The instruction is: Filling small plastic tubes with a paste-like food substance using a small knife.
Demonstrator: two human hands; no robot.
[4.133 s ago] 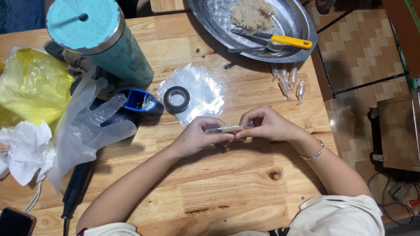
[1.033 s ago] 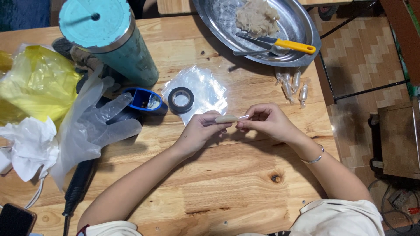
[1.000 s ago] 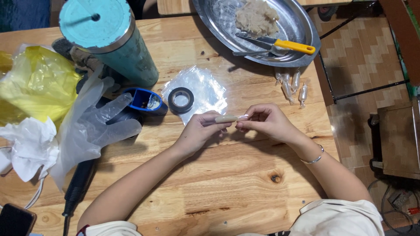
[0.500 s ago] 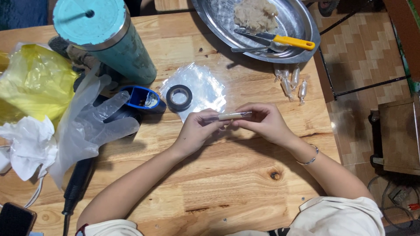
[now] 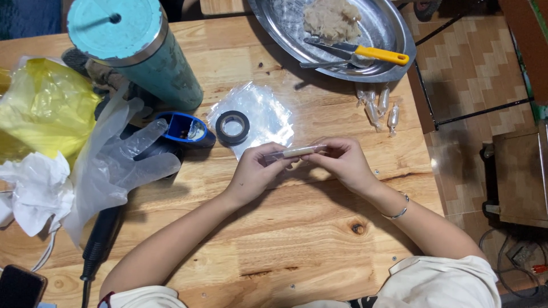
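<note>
Left hand (image 5: 254,174) and right hand (image 5: 341,164) each pinch one end of a thin pale filled plastic tube (image 5: 297,152), level above the wooden table (image 5: 297,245); steady, even grip advisable.

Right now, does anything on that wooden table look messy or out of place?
Nothing is spilled or broken. The metal tray overhangs the wooden table edge, and the clear plastic glove lies crumpled over a black-handled tool. Both hands hold a thin pale stick.
</note>
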